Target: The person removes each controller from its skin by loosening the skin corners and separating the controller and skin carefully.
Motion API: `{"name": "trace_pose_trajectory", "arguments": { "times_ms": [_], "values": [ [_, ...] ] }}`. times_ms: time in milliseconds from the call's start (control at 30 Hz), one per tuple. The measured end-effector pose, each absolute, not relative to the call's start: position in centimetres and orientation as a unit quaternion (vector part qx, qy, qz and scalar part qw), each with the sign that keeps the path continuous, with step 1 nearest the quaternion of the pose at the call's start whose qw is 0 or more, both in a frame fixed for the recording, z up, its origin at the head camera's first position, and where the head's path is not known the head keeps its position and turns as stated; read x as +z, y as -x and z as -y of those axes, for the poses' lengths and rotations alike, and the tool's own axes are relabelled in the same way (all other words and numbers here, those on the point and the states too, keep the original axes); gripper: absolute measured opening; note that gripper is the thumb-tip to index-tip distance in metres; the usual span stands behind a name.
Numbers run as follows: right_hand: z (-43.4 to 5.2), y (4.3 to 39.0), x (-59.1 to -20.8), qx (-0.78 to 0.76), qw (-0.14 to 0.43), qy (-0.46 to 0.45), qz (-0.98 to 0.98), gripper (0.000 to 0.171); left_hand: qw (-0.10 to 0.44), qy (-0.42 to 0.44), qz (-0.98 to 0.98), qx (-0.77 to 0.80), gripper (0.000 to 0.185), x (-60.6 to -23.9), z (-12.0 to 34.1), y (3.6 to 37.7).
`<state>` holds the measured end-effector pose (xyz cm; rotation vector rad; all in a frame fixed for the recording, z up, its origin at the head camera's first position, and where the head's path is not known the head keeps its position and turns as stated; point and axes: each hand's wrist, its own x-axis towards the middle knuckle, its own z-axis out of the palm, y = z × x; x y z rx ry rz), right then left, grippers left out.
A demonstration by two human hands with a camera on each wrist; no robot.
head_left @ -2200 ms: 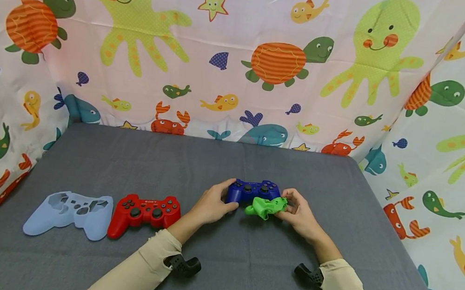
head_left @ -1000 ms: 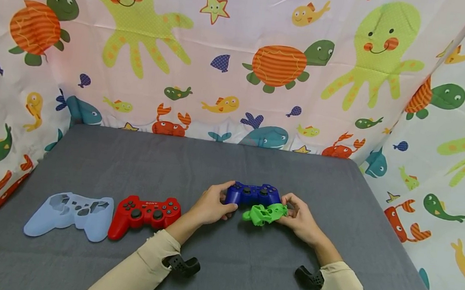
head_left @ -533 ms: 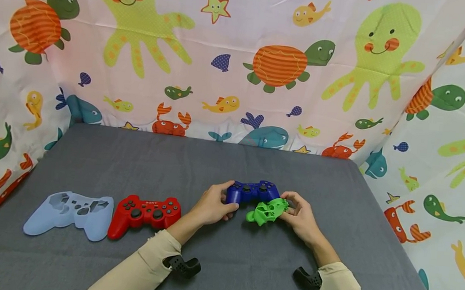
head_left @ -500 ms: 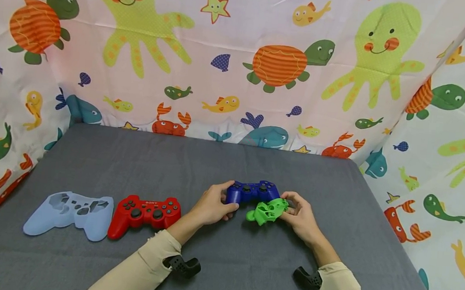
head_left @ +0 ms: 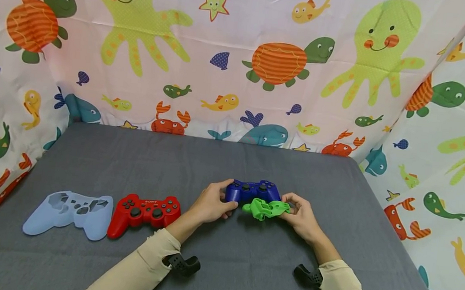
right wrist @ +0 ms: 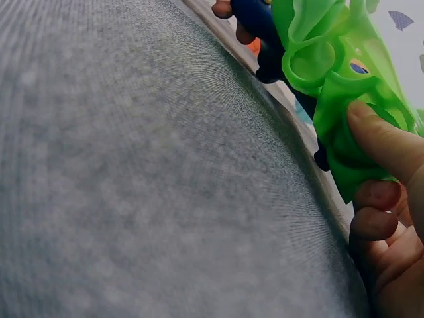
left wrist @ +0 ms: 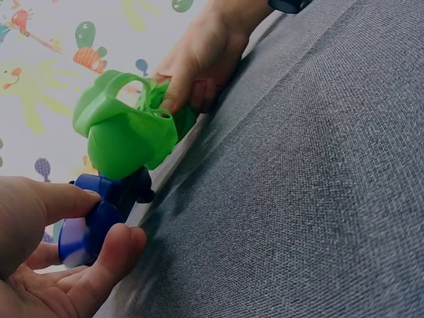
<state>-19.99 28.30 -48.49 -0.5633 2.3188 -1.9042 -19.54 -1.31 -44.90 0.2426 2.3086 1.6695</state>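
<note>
A dark blue game controller [head_left: 249, 191] is held at its left grip by my left hand [head_left: 212, 203], thumb on the near side and index finger over the top. In the left wrist view that hand pinches the blue grip [left wrist: 99, 225] between thumb and fingers. My right hand [head_left: 302, 217] pinches the right end of a floppy bright green silicone controller cover [head_left: 265, 209]. The cover hangs crumpled just in front of the controller and overlaps its right half in the head view. Up close in the right wrist view, the thumb presses on the green cover [right wrist: 338, 86], whose round openings show.
Left of my left arm, a red Sony controller [head_left: 146, 213] lies on the grey cloth-covered table [head_left: 164, 157]. Beside it is a flat light blue silicone cover [head_left: 70, 213]. A printed sea-animal curtain [head_left: 226, 37] stands around the back and sides.
The green cover has shifted and turned in my right fingers, now lying more level in front of the controller. My left hand keeps its hold on the blue controller, almost in place.
</note>
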Motion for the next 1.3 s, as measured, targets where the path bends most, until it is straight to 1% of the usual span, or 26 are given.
{"name": "trace_pose_trajectory", "arguments": {
  "times_ms": [233, 600, 933, 1033, 1300],
  "values": [
    [-28.6, 20.1, -48.5, -0.629, 0.063, 0.179, -0.754, 0.017, 0.139, -0.079, -0.8, 0.578, 0.075, -45.0, 1.3, 19.5],
    [-29.0, 20.1, -48.3, -0.61, 0.064, 0.168, -0.772, 0.014, 0.141, -0.074, -0.8, 0.578, 0.076, -44.8, 1.1, 19.4],
    [-29.1, 20.1, -48.2, -0.607, 0.064, 0.159, -0.776, 0.017, 0.139, -0.077, -0.809, 0.566, 0.078, -44.6, 1.0, 19.3],
    [-29.2, 20.1, -48.2, -0.609, 0.07, 0.162, -0.773, 0.019, 0.141, -0.077, -0.808, 0.567, 0.078, -44.5, 1.0, 19.3],
    [-29.4, 20.2, -48.0, -0.613, 0.09, 0.176, -0.765, 0.017, 0.141, -0.084, -0.811, 0.561, 0.078, -44.6, 1.0, 19.2]
  ]
}}
